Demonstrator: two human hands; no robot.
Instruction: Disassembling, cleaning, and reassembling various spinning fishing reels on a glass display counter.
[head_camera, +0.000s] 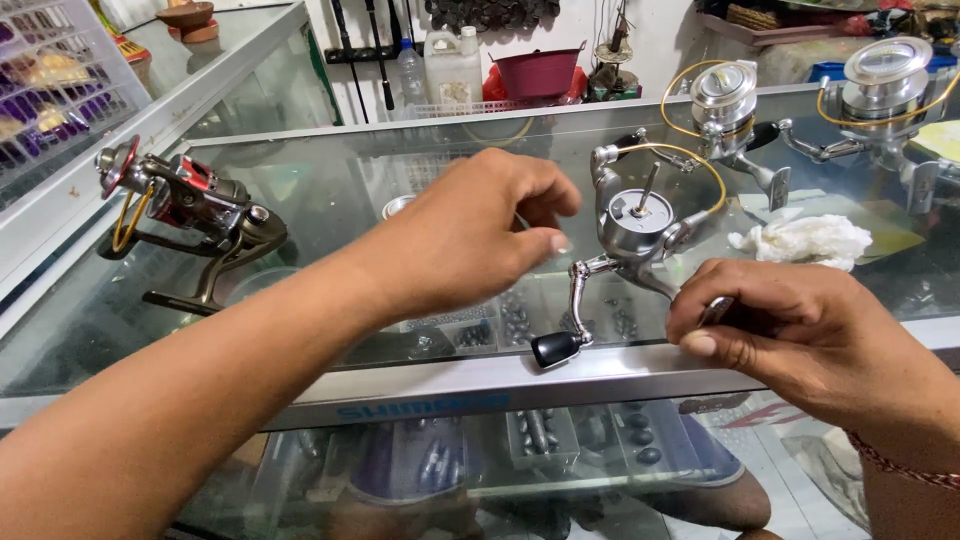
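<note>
**Inspector:** While the silver spinning reel (640, 225) stands on the glass counter (330, 190), the right hand (800, 335) grasps its foot, thumb and fingers closed round the stem at the counter's front edge. Its spool is off; the bare shaft points up, just beyond the left fingertips.

**Assistant:** And the left hand (470, 235)?

**Inspector:** It hovers beside the rotor, thumb and forefinger pinched together. Whether they hold a small part, I cannot tell. The crank's black knob (556, 348) hangs below those fingers, near the edge.

**Assistant:** Advice for the step?

**Inspector:** In my judgement, keep the right grip firm so the body cannot tip, approach the shaft squarely from above, and keep the wrist off the yellow bail wire (700, 160) behind the fingertips. The white rag (805, 240) lies just past the right knuckles.
</note>
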